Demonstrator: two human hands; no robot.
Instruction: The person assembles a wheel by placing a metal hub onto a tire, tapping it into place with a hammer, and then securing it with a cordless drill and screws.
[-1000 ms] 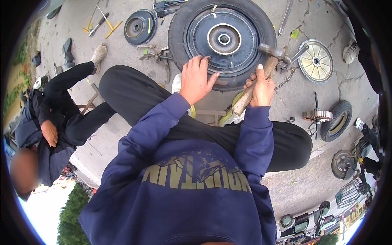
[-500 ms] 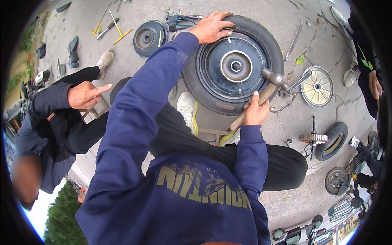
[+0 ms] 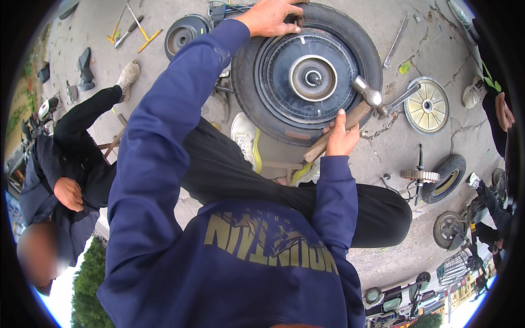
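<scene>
A motor wheel with a black tire lies on its side on the ground, its axle stub pointing up from a ringed hub. My left hand is on the far left of the tire, fingers curled over the rubber and thumb apart from them. In my right hand is a hammer, gripped by its wooden handle with the thumb along it. The hammer's metal head rests over the wheel's right edge, pointing away from me. Part of the handle is hidden by my fingers.
Right of the wheel lie a metal wheel cover, a wrench, a gear-like stator on a shaft and a small tire. T-handle tools and a round hub part lie far left. A person sits at left.
The view has shifted, so the wheel sits higher and slightly left. My left hand's fingers look more curled on the tire. The person at left has lowered a pointing hand.
</scene>
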